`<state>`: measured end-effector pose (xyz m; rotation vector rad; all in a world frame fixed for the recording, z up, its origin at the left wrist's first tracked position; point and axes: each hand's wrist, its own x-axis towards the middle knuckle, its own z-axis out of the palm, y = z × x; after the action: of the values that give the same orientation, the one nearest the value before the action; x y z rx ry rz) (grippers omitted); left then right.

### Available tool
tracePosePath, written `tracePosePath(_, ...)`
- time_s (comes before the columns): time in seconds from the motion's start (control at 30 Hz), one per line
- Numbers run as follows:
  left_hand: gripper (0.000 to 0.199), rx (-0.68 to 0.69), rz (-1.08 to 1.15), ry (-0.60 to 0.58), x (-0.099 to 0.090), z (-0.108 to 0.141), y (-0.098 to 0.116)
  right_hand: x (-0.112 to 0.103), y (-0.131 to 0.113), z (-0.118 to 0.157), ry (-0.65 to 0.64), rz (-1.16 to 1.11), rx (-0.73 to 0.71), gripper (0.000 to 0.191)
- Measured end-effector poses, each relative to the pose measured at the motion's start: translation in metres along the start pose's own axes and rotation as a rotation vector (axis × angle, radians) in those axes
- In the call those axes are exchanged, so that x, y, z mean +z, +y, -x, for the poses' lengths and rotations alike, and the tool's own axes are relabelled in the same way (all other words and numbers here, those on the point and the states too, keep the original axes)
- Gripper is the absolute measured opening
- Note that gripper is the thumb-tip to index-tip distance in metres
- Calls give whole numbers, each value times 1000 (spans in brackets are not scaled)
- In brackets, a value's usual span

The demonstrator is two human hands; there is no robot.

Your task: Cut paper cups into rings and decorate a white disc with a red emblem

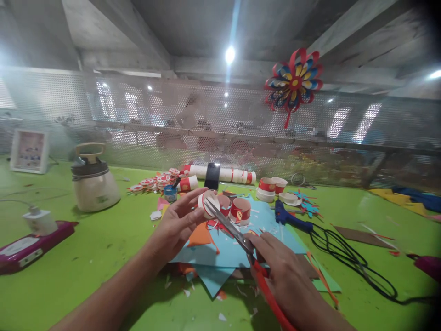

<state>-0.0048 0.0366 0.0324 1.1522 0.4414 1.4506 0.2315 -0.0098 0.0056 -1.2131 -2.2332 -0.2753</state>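
Note:
My left hand [182,218] pinches a small white paper cup piece [206,209] with a red edge, its round face turned toward me. In my right hand [280,262] is a pair of scissors [237,234] with red handles. The blades reach up and left, with their tips at the cup piece; whether they cut into it I cannot tell. Just beyond stand two red and white cut paper cups [240,211], on light blue paper [268,220]. An orange paper scrap [200,235] lies under my left hand's fingers.
A blue glue gun [291,218] with a coiled black cord lies at the right. Behind are stacked cups [266,188], a phone [212,176] and a small blue jar [170,193]. Left stand a large beige jug [94,184] and a purple power strip [37,243].

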Motion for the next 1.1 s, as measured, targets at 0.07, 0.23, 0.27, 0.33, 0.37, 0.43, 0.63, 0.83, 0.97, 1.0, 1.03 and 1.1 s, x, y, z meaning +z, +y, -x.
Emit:
tracePosePath(0.07,38,-5,6,-12,0,0,0,-1,-2,-2,28,0,-10,43)
tracePosePath(0.23,38,-12,-12,-18,3,1,0,-6,-5,-8,30,-110,21,38)
tracePosePath(0.27,39,-12,-25,-14,4,1,0,-5,-4,-8,22,-136,36,37)
tracePosePath(0.33,44,-4,-59,16,5,1,2,-3,-3,-8,2,-174,71,36)
tracePosePath(0.37,48,5,-80,41,6,0,2,-2,-2,-8,-9,-187,87,35)
tracePosePath(0.43,53,20,-121,83,6,-1,2,0,0,-8,-38,-207,117,33)
tracePosePath(0.63,47,33,-169,73,0,-3,-4,0,-3,-10,-118,-316,85,18)
tracePosePath(0.83,46,137,-288,85,-2,-5,-7,-1,-4,-7,-131,-236,75,28)
tracePosePath(0.97,44,214,-330,123,2,-5,-9,-1,-3,-3,-126,-125,72,42)
tracePosePath(1.0,44,223,-336,123,4,-4,-9,-1,-3,-3,-126,-108,65,43)
tracePosePath(1.03,43,230,-343,122,5,-4,-10,-2,-3,-3,-121,-95,61,43)
tracePosePath(1.1,43,238,-356,122,7,-4,-10,-2,-4,-2,-97,-73,53,42)
